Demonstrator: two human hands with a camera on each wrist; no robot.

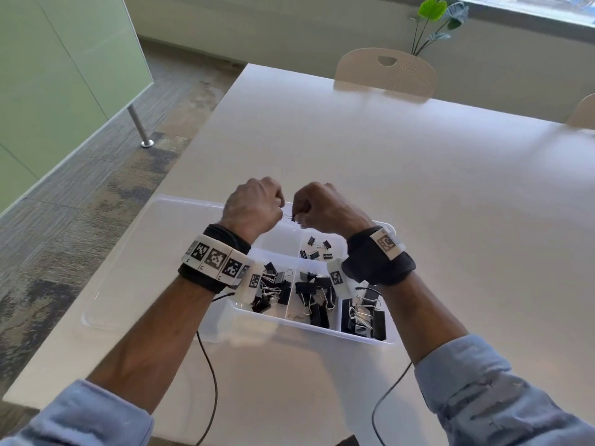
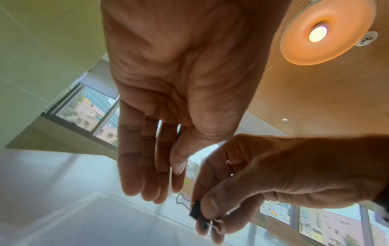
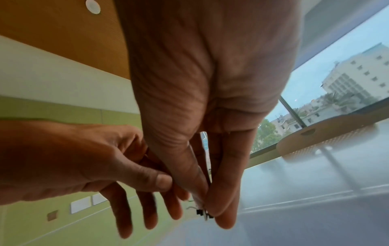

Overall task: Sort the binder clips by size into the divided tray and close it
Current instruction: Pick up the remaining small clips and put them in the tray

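A clear divided tray [image 1: 289,324] lies on the white table, its lid [image 1: 145,252] swung open flat to the left. Black binder clips fill its compartments: small ones [image 1: 317,247] at the far middle, bigger ones [image 1: 273,288] along the near row. Above the tray's far edge my right hand [image 1: 297,217] [image 2: 202,214] [image 3: 207,214] pinches a small black clip [image 1: 292,217] [image 2: 195,210] [image 3: 199,212] between thumb and fingers. My left hand [image 1: 281,207] [image 2: 174,183] [image 3: 166,191] is close beside it, fingers nearly straight, thumb laid against them. The clip's wire handle pokes out just below those fingertips.
Two thin black cables [image 1: 211,381] run from my wrists over the near table edge. A beige chair [image 1: 386,70] stands at the table's far side, another [image 1: 584,114] at the right, and a plant [image 1: 434,17] behind. The table's left edge [image 1: 193,133] drops to carpet.
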